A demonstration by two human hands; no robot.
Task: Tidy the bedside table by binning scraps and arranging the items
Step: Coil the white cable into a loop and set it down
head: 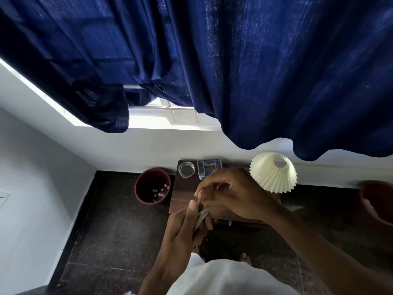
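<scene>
Left hand (184, 225) closed around a coiled white cable (201, 216) over the table's (182, 196) front edge, right hand (231, 192) pinching the cable's end between fingertips, red bin (152, 186) with scraps left of the table, glass jar (186, 169), plastic box (209, 168) and pleated lamp (273, 174) at the back

This is a bedroom corner in a home. Both hands close on a pale looped bundle (202, 216) above the front edge of a small dark wooden bedside table (182, 196). Beyond the grip, at the table's back, stand a glass jar (186, 169) and a clear plastic box (209, 168); up to its right sits a pleated cream lampshade (273, 174). Left of the grip, a maroon bin (152, 185) rests on the dark floor. High above hang navy curtains (234, 60) over a bright barred window (170, 116).
</scene>
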